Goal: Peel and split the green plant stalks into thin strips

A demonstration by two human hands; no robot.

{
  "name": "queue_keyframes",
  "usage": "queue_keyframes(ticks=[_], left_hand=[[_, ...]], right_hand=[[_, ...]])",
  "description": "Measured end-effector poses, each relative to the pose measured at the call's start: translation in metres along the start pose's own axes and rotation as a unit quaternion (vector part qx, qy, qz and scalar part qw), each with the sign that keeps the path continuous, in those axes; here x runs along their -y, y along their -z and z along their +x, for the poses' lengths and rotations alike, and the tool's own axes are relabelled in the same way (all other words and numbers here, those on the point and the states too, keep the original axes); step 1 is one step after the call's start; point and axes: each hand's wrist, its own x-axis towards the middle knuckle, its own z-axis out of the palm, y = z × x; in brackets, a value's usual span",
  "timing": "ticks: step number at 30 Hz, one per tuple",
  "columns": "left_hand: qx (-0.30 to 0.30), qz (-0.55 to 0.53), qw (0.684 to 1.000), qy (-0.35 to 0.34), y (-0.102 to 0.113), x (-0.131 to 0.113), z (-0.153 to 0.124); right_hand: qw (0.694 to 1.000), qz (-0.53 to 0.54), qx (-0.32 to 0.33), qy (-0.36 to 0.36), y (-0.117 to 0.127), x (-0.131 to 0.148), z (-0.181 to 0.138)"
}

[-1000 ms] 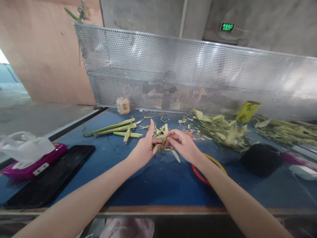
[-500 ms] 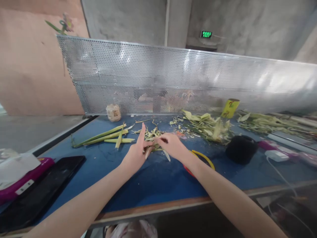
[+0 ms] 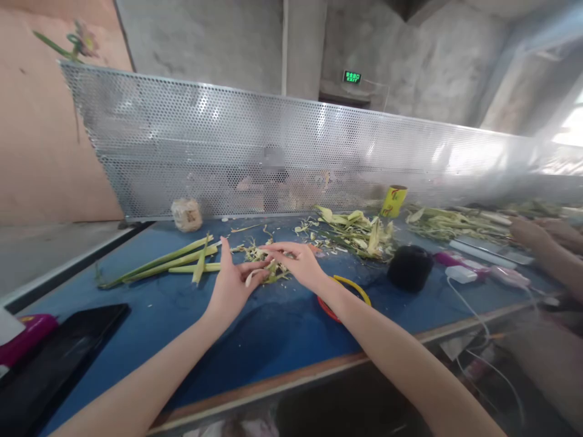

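- Pinching a pale leaf strip (image 3: 262, 274) over the desk's (image 3: 282, 328) middle, our left hand (image 3: 231, 285) curls.
- Our right hand (image 3: 298, 264) pinches its other end.

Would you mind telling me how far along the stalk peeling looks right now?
Done: a pile of husks lies behind the hands. In hand: the left hand and right hand meet on one small piece amid scraps. Left: long green stalks lie unpeeled to the left.
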Motion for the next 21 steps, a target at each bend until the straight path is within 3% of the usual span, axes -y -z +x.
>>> queue_keyframes(ticks=[10,13,21], left_hand=[[-0.025,-0.057,0.992,0.107,0.003,0.013,0.010],[-0.029,-0.053,0.992,0.108,0.004,0.014,0.012],[-0.007,-0.015,0.995,0.102,0.004,0.011,0.014]], right_hand=[[0.988,-0.108,0.064,0.086,0.001,0.003,-0.002],[0.977,-0.146,0.088,0.127,0.005,0.001,-0.002],[0.936,-0.298,0.118,0.147,0.018,0.004,0.000]])
